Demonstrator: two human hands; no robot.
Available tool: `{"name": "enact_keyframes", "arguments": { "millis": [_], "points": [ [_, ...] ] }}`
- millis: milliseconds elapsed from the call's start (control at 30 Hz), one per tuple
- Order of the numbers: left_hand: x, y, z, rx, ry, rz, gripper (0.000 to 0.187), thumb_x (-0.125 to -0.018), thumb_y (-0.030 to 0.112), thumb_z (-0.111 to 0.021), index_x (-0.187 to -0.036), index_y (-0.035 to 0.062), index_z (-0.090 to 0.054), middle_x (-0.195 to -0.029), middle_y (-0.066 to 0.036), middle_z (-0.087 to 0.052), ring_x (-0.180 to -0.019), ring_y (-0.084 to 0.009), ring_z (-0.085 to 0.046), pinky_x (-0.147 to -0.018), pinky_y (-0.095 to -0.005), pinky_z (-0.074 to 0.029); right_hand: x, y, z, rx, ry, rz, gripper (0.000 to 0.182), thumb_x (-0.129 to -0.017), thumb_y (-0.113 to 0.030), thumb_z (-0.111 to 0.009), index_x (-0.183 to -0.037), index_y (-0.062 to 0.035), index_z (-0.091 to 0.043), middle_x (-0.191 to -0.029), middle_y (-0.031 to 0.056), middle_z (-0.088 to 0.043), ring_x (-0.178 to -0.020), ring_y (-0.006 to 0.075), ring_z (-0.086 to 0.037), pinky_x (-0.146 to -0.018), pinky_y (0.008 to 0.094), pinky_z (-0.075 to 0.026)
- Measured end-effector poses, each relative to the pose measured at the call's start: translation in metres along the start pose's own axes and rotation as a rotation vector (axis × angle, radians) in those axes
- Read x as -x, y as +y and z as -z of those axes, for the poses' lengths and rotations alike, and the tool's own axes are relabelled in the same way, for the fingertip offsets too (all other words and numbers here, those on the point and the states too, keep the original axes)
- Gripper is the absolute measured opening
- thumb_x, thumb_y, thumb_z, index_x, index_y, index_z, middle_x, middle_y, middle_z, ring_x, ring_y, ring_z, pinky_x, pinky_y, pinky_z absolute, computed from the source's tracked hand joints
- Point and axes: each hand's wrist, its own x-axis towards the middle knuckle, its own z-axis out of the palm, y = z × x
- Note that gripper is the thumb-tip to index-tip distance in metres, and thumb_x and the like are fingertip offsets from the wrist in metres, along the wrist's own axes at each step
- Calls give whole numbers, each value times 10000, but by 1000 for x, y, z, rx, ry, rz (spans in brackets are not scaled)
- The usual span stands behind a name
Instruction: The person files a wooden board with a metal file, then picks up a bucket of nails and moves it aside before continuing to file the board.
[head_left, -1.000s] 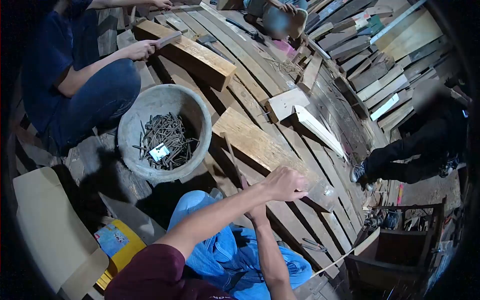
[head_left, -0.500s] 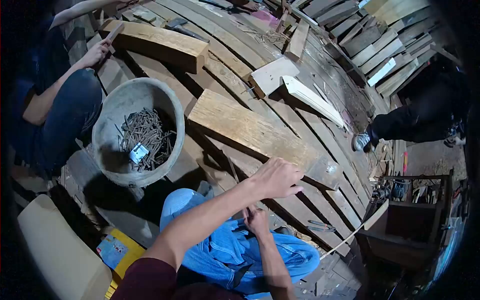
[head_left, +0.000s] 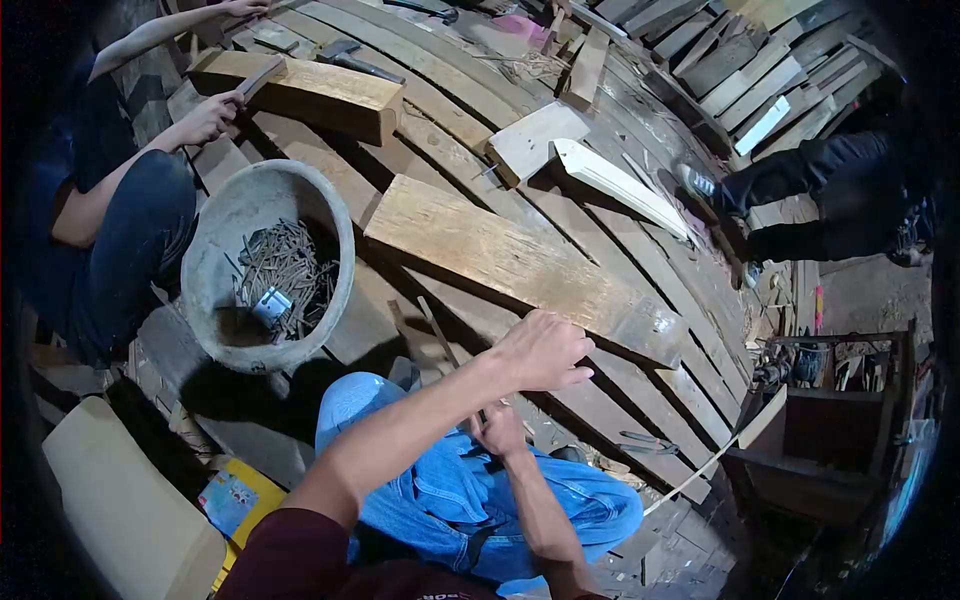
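Note:
My left hand (head_left: 545,352) is closed, its curled fingers at the near edge of a thick wooden block (head_left: 500,255); what they hold, if anything, is hidden. Below it, over my lap, my right hand (head_left: 500,430) is closed around the lower end of a thin rod (head_left: 437,330). This rod slants up and left, passing behind my left forearm. The block lies across dark slats in front of me. To its left stands a round grey tub (head_left: 345,240) holding many thin, brown nail-like pieces (head_left: 290,265) and a small shiny metal item (head_left: 271,305).
At upper left, a co-worker's hand (head_left: 208,120) holds a flat strip (head_left: 262,78) over another block (head_left: 340,100). A hammer (head_left: 358,60) lies behind it. Pliers (head_left: 648,443) rest right of my knee. A person's legs (head_left: 800,180) and a wooden frame (head_left: 815,430) are at right.
The view has shifted slightly. My left hand stays at the block's near edge, and the rod has moved a little left. The co-worker's hand moved right; the person at right shifted their legs.

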Motion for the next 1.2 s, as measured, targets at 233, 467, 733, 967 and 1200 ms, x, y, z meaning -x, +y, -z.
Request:
{"name": "enact_keyframes", "arguments": {
  "millis": [233,467,733,967,1200],
  "points": [
    [0,2,-1,-21,-28,1,310,-816,371,-690,-876,68,-664,-765,-118,-663,-760,-314,-666,-676,-447,-526,0,3,-2,-37,17,-1,235,-792,-152,-690,-979,-12,-668,-933,240,-681,-821,419,-666,-758,487,-549],
    [-1,1,-1,-18,-23,-3,314,-815,374,-689,-908,74,-686,-777,-111,-671,-768,-307,-667,-675,-443,-531,-1,4,-2,-21,6,-21,243,-785,-163,-691,-981,-19,-677,-928,241,-684,-830,410,-670,-761,482,-552],
    [0,3,0,-27,-51,10,318,-818,379,-690,-872,67,-674,-792,-115,-674,-769,-309,-669,-678,-444,-533,-1,1,-2,-25,-37,-83,258,-807,-193,-675,-1008,-31,-680,-927,252,-685,-857,431,-665,-779,496,-549],
    [-1,2,-2,-39,-73,18,321,-819,384,-690,-825,64,-660,-781,-116,-673,-755,-317,-668,-672,-448,-529,-2,0,-1,8,-43,-87,276,-810,-211,-687,-1018,-30,-676,-940,255,-682,-837,440,-662,-768,507,-548],
    [0,-1,-6,-44,-4,-17,329,-813,388,-691,-872,65,-687,-775,-115,-672,-757,-316,-668,-675,-439,-531,-2,-2,1,-17,7,-39,257,-818,-202,-683,-985,-8,-659,-893,255,-678,-726,412,-668,-683,501,-545]
  ]
}}
